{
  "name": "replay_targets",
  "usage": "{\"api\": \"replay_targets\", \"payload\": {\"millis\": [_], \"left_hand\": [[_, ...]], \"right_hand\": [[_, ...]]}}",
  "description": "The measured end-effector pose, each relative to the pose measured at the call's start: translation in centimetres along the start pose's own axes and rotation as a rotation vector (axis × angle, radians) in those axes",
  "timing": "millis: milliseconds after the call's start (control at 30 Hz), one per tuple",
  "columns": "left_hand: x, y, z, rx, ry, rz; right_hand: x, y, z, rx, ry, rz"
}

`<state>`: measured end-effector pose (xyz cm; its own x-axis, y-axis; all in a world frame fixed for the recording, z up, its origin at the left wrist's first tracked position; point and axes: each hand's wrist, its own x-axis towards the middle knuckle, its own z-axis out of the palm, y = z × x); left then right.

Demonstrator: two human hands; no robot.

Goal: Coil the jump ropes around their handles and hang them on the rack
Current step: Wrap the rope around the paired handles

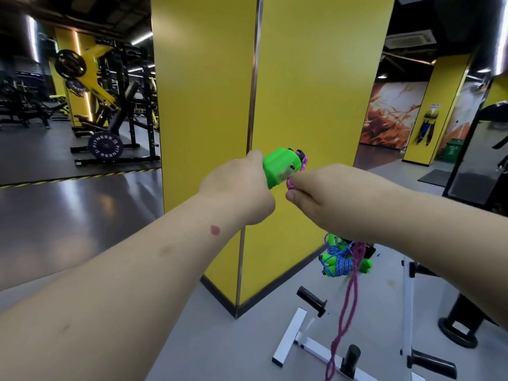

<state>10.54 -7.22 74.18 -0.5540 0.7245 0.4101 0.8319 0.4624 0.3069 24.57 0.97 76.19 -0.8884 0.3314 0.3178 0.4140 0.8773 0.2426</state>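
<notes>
Nearest, both bare forearms reach forward at chest height. The left hand (242, 185) closes its grip round the bright green plastic jump-rope handles (280, 167), which it holds up in front of the yellow pillar (316, 105). The right hand (316, 191) pinches the pink braided cord (349, 298) just beside the handles, where a few turns already sit against the green plastic. From under the right wrist the rest of the cord falls in a long doubled strand toward the grey floor (220, 339), past the white metal rack with black pegs (299, 339).

To wind well, I would keep the handles steady in the left hand and lay each turn snug beside the last, feeding the cord under light tension so the hanging strand does not twist or snag on a peg (the loose end looks long enough to catch there).

Farther back, by the foot of the pillar, lies a bundle of green handles wound with blue cord (339, 261), seemingly not yet hung.

The left fingers are hidden behind the handles, how many handles are held is unclear, and the cord's lower end is cut off at the frame edge.
</notes>
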Motion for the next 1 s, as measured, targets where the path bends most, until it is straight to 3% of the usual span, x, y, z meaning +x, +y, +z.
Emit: {"api": "replay_targets", "payload": {"millis": [167, 333, 433, 533, 700, 833, 1000], "left_hand": [[-0.3, -0.5, 0.2, 0.236, -0.025, 0.148], [-0.7, -0.8, -0.3, 0.285, -0.092, 0.327], [-0.9, -0.9, -0.7, 0.189, -0.115, 0.372], [-1.5, -0.9, -1.3, 0.056, -0.179, 0.39], [-2.9, 0.0, -2.5, -0.365, -0.229, 0.362], [-2.9, -0.3, -2.7, -0.586, -0.224, 0.241], [-2.7, -0.5, -1.6, -0.878, -0.286, 0.118]], "right_hand": [[-0.4, 0.7, -2.5, 0.057, -0.039, -0.122], [0.6, 2.9, -3.9, 0.463, -0.118, -0.079], [1.3, 3.7, -3.8, 0.912, -0.15, -0.038], [2.2, 4.4, -2.5, 1.21, -0.187, -0.049], [2.7, 4.0, -0.8, 1.66, -0.321, 0.02], [2.7, 3.3, 1.4, 1.703, -0.236, 0.195], [1.7, 2.9, 2.1, 1.476, -0.168, 0.24]]}}
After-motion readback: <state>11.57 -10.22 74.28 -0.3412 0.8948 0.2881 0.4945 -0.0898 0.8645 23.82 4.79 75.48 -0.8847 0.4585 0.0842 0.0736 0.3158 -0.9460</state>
